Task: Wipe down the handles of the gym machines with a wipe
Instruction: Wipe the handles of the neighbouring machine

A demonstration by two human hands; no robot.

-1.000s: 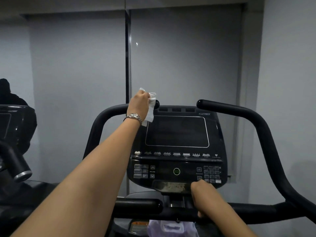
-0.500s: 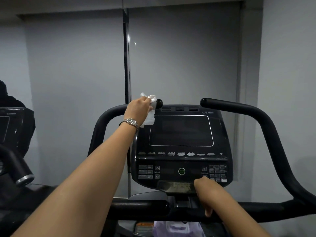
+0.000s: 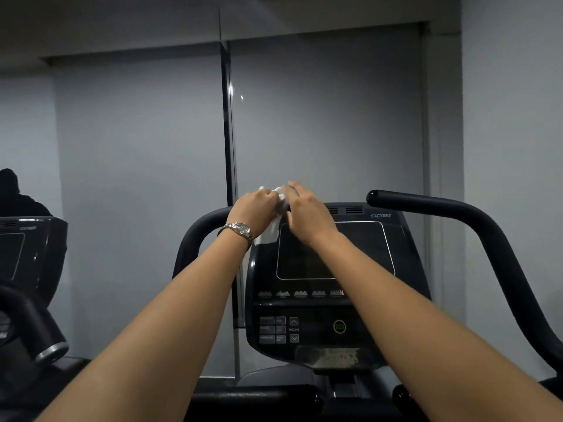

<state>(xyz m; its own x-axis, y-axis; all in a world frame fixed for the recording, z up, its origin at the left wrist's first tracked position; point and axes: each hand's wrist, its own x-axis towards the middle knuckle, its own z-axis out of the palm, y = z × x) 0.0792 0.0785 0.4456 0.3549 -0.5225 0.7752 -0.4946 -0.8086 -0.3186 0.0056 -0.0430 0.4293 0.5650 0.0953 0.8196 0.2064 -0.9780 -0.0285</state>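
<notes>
A black cardio machine stands before me with two curved handles. My left hand (image 3: 254, 208), with a watch on its wrist, grips a white wipe (image 3: 271, 229) at the tip of the left handle (image 3: 198, 233). My right hand (image 3: 307, 208) has come up beside it and its fingers touch the wipe's upper part; whether they pinch it is unclear. The tip of the left handle is hidden behind both hands. The right handle (image 3: 441, 205) curves up free, with nothing on it.
The console (image 3: 335, 300) with a dark screen and buttons sits between the handles. A lower crossbar (image 3: 259, 397) runs along the bottom. Another machine (image 3: 27, 263) stands at the left, with a dark figure behind it. Grey wall panels lie ahead.
My right hand left the lower crossbar and rose to the wipe at the left handle's tip. My left hand stayed there with the wipe.
</notes>
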